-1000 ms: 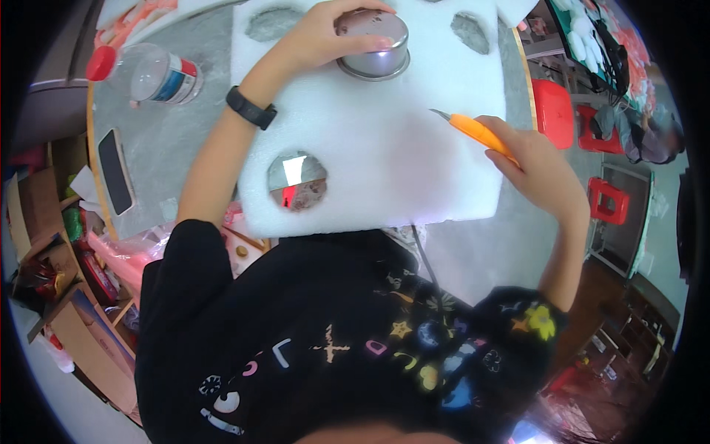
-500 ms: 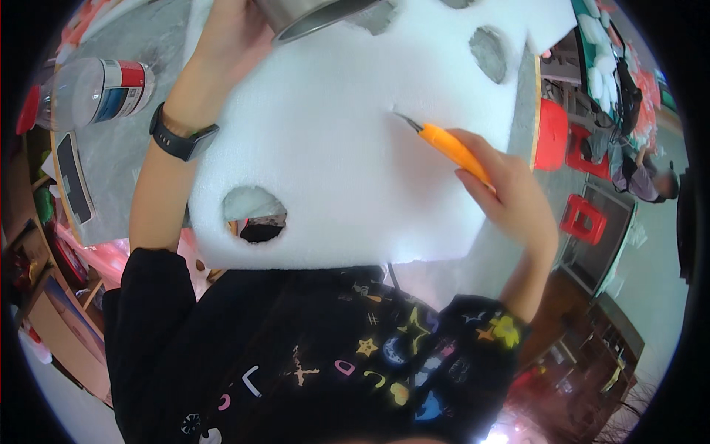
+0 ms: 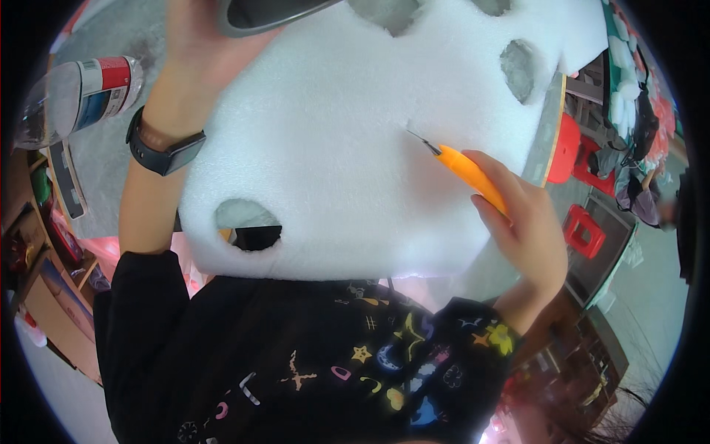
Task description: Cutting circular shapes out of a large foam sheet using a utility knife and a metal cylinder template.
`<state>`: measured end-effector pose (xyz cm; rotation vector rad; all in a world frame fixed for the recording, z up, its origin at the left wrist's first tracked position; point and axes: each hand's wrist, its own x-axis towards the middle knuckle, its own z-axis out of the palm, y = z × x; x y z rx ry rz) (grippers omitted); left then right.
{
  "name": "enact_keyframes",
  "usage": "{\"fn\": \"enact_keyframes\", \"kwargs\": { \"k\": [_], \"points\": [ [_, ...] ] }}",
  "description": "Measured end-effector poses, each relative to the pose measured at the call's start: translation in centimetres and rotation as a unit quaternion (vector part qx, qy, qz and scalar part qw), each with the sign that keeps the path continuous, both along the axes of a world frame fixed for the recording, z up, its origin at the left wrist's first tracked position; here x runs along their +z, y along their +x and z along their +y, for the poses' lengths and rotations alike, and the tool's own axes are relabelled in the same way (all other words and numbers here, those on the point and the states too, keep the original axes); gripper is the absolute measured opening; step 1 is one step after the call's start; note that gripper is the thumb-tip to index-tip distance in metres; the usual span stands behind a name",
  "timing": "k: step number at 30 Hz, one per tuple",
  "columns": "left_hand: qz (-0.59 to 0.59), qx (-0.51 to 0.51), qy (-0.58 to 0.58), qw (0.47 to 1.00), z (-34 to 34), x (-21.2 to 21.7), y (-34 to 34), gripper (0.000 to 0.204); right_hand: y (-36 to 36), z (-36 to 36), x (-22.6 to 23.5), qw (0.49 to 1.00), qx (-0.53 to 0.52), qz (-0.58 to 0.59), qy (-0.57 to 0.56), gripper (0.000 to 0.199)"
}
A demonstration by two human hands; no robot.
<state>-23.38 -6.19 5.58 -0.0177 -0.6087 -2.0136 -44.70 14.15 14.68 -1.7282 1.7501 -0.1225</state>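
A thick white foam sheet [image 3: 318,155] with several rough holes spreads in front of me over the grey table. My right hand [image 3: 529,229] is closed round an orange craft knife [image 3: 473,177]. The knife's thin blade points up and left, over the middle of the foam; whether its tip touches cannot be made out. At the top edge my left hand [image 3: 211,41] grips a grey metal cup [image 3: 277,16], tilted so that its dark opening shows. Part of the cup and some fingers are cut off by the frame. A black watch is on my left wrist.
A clear plastic bottle [image 3: 78,100] with a red and blue label lies at the left on the table [image 3: 111,174]. Near it is a dark flat strip [image 3: 68,180]. Red stools [image 3: 584,231] stand on the floor at right, with another person [image 3: 642,194] beyond.
The cup in my left hand has shifted up and left, showing more of its opening. My right hand and the knife have moved slightly right and down in the picture.
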Motion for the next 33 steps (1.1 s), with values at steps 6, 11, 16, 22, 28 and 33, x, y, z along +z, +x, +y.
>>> {"fn": "enact_keyframes", "kwargs": {
  "k": [6,11,16,22,28,33],
  "points": [
    [-0.087,0.097,-0.385,0.914,-2.6,-3.1,0.6,0.073,0.2,-0.4,0.0,1.000,0.006,-0.018,0.006,0.041],
    [0.017,-0.001,-0.284,0.959,-2.4,-2.2,0.3,0.080,0.2,-0.1,-0.6,0.999,-0.013,-0.043,0.013,0.041],
    [-0.031,0.055,-0.296,0.953,-2.0,-2.4,1.2,0.082,0.4,-0.4,-1.0,0.999,0.009,-0.037,-0.018,0.042],
    [-0.095,0.121,-0.312,0.938,-1.7,-2.7,1.3,0.084,0.3,-0.6,-0.8,0.998,0.047,0.036,-0.031,0.048],
    [-0.156,0.198,-0.327,0.911,-1.5,-2.8,1.7,0.086,0.3,-0.5,-0.6,0.991,0.085,0.093,-0.054,0.051],
    [-0.311,0.384,-0.560,0.665,-2.2,-1.7,2.5,0.095,0.3,-0.3,-0.1,0.992,0.071,0.074,-0.075,0.050]
  ]
}}
